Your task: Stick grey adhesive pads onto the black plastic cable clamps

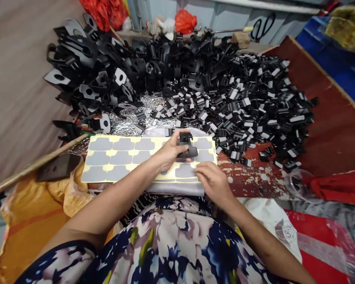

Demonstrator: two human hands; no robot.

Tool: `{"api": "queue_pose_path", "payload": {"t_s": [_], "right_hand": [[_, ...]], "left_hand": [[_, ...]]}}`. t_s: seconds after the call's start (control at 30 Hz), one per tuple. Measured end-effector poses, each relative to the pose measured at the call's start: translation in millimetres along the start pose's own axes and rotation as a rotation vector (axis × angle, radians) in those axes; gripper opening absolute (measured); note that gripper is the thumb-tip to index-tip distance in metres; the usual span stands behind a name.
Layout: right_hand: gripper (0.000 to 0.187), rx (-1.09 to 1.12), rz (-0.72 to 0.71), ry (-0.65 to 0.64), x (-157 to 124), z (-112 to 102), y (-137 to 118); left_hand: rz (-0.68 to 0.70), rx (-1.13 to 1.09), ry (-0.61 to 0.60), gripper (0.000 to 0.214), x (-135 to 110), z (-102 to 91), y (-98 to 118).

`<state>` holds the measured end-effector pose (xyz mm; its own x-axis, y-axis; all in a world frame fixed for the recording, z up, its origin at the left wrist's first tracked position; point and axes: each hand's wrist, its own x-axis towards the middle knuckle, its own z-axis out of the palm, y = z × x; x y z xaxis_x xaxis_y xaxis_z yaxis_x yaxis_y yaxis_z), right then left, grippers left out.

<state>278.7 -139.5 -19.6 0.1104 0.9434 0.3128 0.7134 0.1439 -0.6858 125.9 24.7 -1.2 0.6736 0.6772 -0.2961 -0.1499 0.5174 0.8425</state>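
Note:
My left hand (168, 154) is closed around a black plastic clip (189, 148) and holds it just over a yellow backing sheet (130, 156). Rows of grey adhesive pads (121, 157) cover that sheet. My right hand (214, 181) is at the sheet's lower right, its fingers pinched at the right end of one grey adhesive pad (185, 170). Whether that pad's edge has lifted is hidden by the fingertips. Beneath the sheet's front edge, a grey surface (174, 189) shows near my lap.
Small black clips (239, 106) are heaped at the right, larger black parts (83, 51) at the left. Loose metal pins (130, 118) lie between them. A wooden stick (38, 165) slants in from the left. Black-handled scissors (263, 27) are at the back; a clear cup (300, 183) sits right.

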Motion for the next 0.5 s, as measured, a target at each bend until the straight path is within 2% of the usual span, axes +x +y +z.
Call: {"api": "queue_pose_path", "payload": {"t_s": [0.13,0.23,0.27,0.33,0.4,0.43,0.47,0.5], "right_hand": [[0.025,-0.056,-0.055,-0.025,-18.2,20.2,5.9],[0.022,0.088,0.024,-0.044,-14.7,19.4,3.4],[0.02,0.184,0.077,-0.083,-13.6,14.2,-1.3],[0.013,0.464,0.179,-0.259,-13.4,-2.0,-16.2],[0.012,0.728,0.214,-0.464,-14.4,-20.7,-32.8],[0.015,0.781,0.215,-0.486,-14.2,-28.7,-39.0],[0.015,0.766,0.213,-0.419,-12.8,-35.0,-42.4],[0.013,0.697,0.216,-0.279,-10.0,-39.2,-42.6]], "left_hand": [[-0.027,0.088,0.007,0.049,14.6,16.9,-17.6],[-0.042,0.124,0.019,0.05,20.8,17.9,-23.2],[-0.047,0.128,0.015,0.051,22.1,17.0,-23.7],[-0.056,0.127,0.013,0.054,23.9,15.1,-23.7],[-0.072,0.112,0.024,0.058,24.6,13.9,-22.6],[-0.077,0.095,0.035,0.06,23.8,13.6,-21.6],[-0.08,0.07,0.044,0.061,21.7,13.4,-20.2],[-0.079,0.036,0.047,0.063,18.0,13.3,-18.3]]}}
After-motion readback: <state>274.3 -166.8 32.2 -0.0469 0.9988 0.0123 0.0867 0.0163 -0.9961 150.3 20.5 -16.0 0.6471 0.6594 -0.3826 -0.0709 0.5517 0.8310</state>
